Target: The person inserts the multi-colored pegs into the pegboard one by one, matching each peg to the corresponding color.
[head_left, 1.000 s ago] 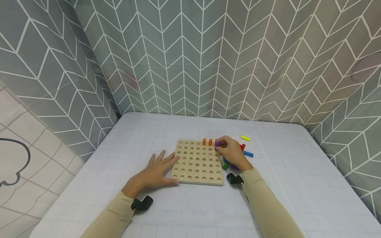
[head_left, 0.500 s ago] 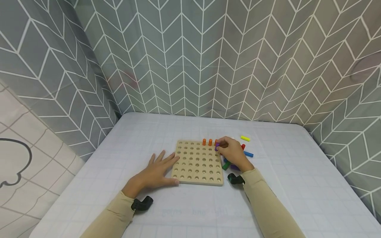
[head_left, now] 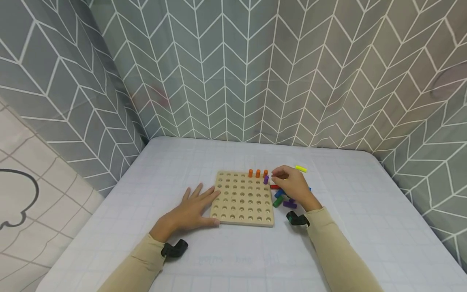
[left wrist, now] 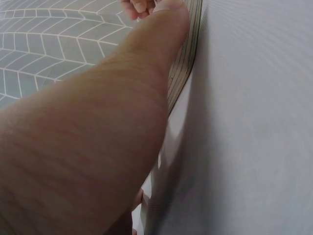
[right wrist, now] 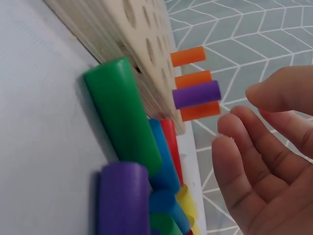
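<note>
A wooden pegboard (head_left: 237, 205) with rows of holes lies on the table. My left hand (head_left: 191, 210) rests at its left edge, fingers spread and thumb at the near corner. Three orange pegs (head_left: 258, 173) stand in the far row towards the right. A purple peg (head_left: 266, 179) stands upright just in front of the rightmost orange one. My right hand (head_left: 294, 187) hovers to the right of the purple peg, apart from it. In the right wrist view its loosely bent fingers (right wrist: 226, 161) hold nothing. The left wrist view shows mostly the left hand (left wrist: 98, 127) and the board's side.
Loose pegs lie right of the board, partly under my right hand: a green peg (head_left: 278, 201), a purple peg (head_left: 290, 205), a blue peg (head_left: 279, 194) and a red peg (head_left: 275, 187). A yellow peg (head_left: 300, 168) lies farther back. Patterned curtain (head_left: 233, 81) hangs behind the table.
My right hand has let go of the purple peg, now standing in the board, and moved right, away from it. The left hand has stayed in place.
</note>
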